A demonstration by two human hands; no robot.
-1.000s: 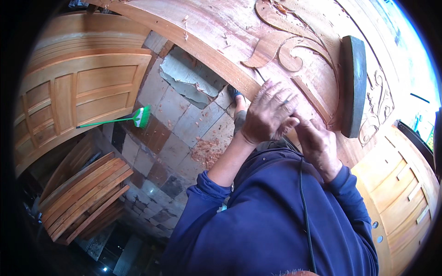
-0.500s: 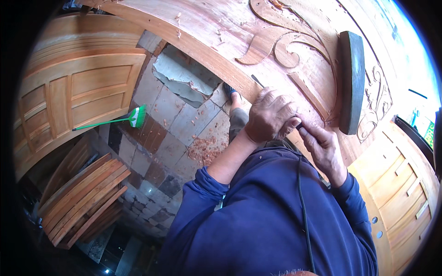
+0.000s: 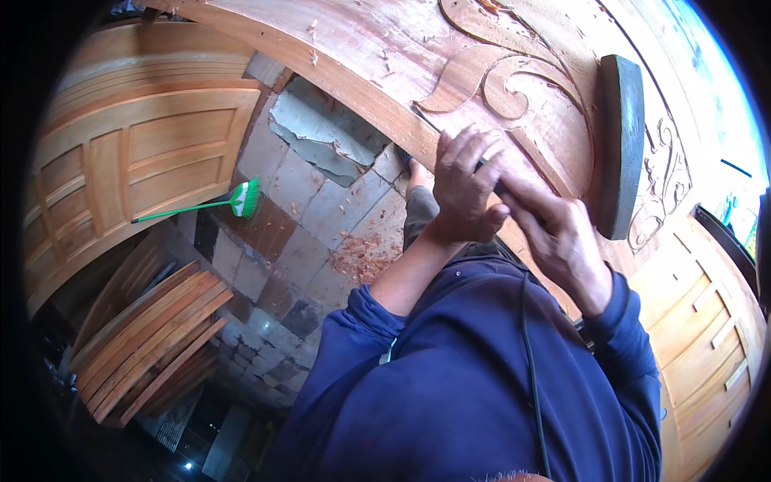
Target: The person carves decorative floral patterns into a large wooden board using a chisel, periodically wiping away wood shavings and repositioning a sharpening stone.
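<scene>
My left hand [image 3: 466, 189] is curled loosely over a slim carving chisel, its thumb standing away from the fingers. The chisel [image 3: 428, 120] shows a thin metal blade pointing up and left, over the near edge of a carved wooden panel [image 3: 401, 48]. Its dark handle lies between my hands, mostly covered. My right hand [image 3: 558, 237] grips the handle end from the right, its fingers reaching to my left hand. Raised scrollwork [image 3: 514, 80] stands out on the panel just beyond my hands. A dark, long curved block [image 3: 621, 149] rests on the panel to the right.
At left, panelled wooden doors [image 3: 173, 153] lean beside a green broom [image 3: 243, 198]. Stacked boards [image 3: 152, 345] are at the lower left. Wood shavings [image 3: 365, 257] litter the tiled floor [image 3: 313, 193]. Another wooden door [image 3: 691, 321] is at the right.
My left hand's grip has loosened, its fingers straighter and thumb apart. My right hand has shifted up and left along the handle, and the chisel's tip has moved up and left.
</scene>
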